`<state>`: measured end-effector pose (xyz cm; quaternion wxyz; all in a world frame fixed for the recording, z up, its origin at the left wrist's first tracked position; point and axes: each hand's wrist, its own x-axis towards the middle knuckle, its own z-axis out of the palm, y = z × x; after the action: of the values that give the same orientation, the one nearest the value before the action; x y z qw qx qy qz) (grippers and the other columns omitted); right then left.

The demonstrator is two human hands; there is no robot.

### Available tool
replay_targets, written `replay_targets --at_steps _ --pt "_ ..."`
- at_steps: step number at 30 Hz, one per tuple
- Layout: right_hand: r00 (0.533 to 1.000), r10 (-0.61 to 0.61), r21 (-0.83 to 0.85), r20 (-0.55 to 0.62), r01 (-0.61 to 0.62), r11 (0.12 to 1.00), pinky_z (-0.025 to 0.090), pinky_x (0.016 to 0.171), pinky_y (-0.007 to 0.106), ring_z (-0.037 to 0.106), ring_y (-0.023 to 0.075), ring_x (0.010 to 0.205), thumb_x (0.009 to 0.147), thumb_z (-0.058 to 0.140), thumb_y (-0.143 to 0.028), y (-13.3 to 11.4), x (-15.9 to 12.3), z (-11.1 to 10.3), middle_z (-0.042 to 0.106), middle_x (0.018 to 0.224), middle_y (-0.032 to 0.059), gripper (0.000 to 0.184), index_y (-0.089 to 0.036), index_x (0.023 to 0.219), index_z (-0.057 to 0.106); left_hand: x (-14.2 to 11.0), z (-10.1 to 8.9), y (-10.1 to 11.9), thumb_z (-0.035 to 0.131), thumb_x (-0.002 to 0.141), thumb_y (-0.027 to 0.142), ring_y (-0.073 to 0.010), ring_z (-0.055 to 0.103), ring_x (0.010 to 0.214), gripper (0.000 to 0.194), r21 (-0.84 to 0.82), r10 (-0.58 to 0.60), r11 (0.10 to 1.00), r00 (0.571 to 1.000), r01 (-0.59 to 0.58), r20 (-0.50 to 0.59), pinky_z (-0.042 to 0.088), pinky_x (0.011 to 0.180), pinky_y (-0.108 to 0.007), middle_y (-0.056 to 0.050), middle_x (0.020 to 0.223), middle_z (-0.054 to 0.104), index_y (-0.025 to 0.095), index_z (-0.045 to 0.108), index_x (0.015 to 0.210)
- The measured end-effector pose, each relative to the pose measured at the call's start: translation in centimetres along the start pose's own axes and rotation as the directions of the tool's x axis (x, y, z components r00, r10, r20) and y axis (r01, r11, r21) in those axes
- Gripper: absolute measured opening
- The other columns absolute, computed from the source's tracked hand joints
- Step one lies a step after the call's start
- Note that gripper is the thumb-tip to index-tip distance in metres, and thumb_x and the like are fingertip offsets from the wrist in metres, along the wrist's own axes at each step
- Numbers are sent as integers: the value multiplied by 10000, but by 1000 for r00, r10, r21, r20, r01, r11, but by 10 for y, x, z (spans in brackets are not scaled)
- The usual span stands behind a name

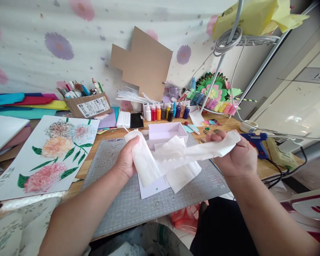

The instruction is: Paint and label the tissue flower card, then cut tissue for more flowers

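Note:
My left hand (126,158) is closed on a folded white tissue (146,163), thumb on top and fingers hidden beneath it. On the other side, my right hand (236,158) is wrapped round the end of a long tissue strip (202,151) with a ragged edge. The strip stretches between the two hands; whether it is still joined to the left piece I cannot tell. Below hangs or lies another tissue piece (184,176), over a white sheet (152,190) on the grey cutting mat (117,209). Just behind the tissue stands a pale lilac box (166,131).
A painted flower picture (53,153) lies at the left. Paint bottles (166,112) line the back, near a carton of pens (86,105) and a cardboard piece (146,64). At the right are a blue glue gun (257,144), cables and a metal rack (216,74).

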<state>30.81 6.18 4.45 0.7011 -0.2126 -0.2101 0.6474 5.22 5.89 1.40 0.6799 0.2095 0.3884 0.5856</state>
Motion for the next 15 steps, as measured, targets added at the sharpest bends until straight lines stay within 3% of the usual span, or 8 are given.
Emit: replay_targets --at_steps 2,4,7,9,12,15 --pt "999 -2 -100 -36 -1 995 526 811 370 627 173 762 850 473 -341 -3 2 -2 640 756 33 244 -229 699 630 2 -1 2 644 680 389 -149 569 493 245 -1 14 1000 1000 -14 -15 496 515 -261 -13 574 612 158 577 729" --pt "998 57 -234 -26 -61 970 518 831 414 645 211 811 846 486 -430 0 3 -4 664 778 41 263 -237 777 652 2 -1 0 649 668 392 -155 575 503 253 6 13 1000 1000 -13 -20 500 519 -268 -21 583 615 155 580 723" --pt "995 95 -408 37 -72 910 521 772 425 659 248 807 787 554 -512 5 6 -5 669 751 41 286 -236 791 629 0 0 -3 653 663 388 -172 594 524 259 23 -15 1000 1000 15 -8 512 524 -284 -39 597 623 144 592 726" --pt "998 56 -439 33 -36 898 522 729 407 659 253 818 752 601 -501 6 10 -5 678 788 36 274 -238 830 613 -2 2 -3 654 667 375 -181 606 536 256 35 -35 999 999 35 1 517 521 -288 -48 613 631 135 602 743" --pt "999 -12 -415 -34 -3 910 513 649 347 637 208 714 711 674 -412 8 10 -6 667 776 12 232 -233 835 595 -7 5 -3 652 679 352 -182 614 537 234 59 -42 997 999 43 -8 525 519 -287 -55 625 644 136 604 754" --pt "999 33 -529 11 -22 849 435 508 263 525 132 514 685 720 -360 15 -2 -4 584 615 -25 230 -212 689 544 -11 9 -3 644 691 349 -182 615 528 226 75 -72 995 997 72 -8 531 512 -290 -66 623 652 132 611 747"
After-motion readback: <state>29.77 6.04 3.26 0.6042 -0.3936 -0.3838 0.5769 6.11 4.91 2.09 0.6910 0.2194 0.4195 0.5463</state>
